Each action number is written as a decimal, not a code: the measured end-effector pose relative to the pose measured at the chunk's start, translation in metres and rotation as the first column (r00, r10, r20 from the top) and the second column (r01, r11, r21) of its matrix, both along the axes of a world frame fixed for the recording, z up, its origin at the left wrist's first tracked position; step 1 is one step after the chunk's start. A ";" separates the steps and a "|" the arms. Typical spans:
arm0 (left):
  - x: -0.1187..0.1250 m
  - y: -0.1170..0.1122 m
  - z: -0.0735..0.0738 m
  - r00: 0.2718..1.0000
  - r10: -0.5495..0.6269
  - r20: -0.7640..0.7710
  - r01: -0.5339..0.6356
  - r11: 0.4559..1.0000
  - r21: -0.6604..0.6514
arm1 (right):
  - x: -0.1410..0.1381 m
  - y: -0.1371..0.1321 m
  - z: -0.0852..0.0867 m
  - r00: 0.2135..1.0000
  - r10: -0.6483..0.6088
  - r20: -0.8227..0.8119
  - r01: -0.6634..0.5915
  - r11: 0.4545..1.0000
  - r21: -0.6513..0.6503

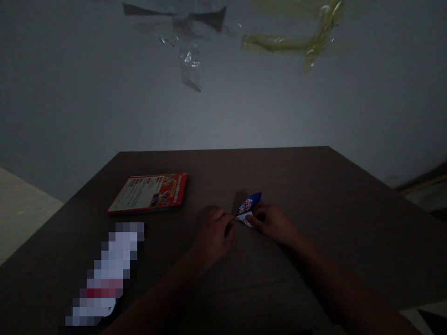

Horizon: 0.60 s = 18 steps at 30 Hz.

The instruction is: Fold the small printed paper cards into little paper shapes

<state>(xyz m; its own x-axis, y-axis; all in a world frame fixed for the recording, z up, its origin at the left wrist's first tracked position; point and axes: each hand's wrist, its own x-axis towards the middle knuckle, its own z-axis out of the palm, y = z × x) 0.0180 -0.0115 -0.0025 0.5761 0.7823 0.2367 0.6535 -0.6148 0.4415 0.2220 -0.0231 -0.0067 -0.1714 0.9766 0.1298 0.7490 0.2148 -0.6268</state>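
Note:
A small folded piece of printed paper (248, 206), blue with white and red marks, rests on the dark table (314, 186) between my two hands. My right hand (274, 224) pinches its right side, fingers curled onto it. My left hand (213, 237) lies with bent fingers at the paper's left corner, fingertips pressed against its edge. The scene is dim, so finger detail is poor.
A red printed booklet (150, 193) lies flat to the left. A blurred-out flat item (106, 274) sits at the near left. Bits of clear and yellowish tape (296, 42) stick to the grey wall behind the table.

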 end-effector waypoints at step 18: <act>0.018 -0.012 -0.004 0.969 0.110 -0.220 -0.071 0.982 0.176 | 0.002 0.007 -0.008 0.934 -0.160 0.320 0.142 0.987 0.080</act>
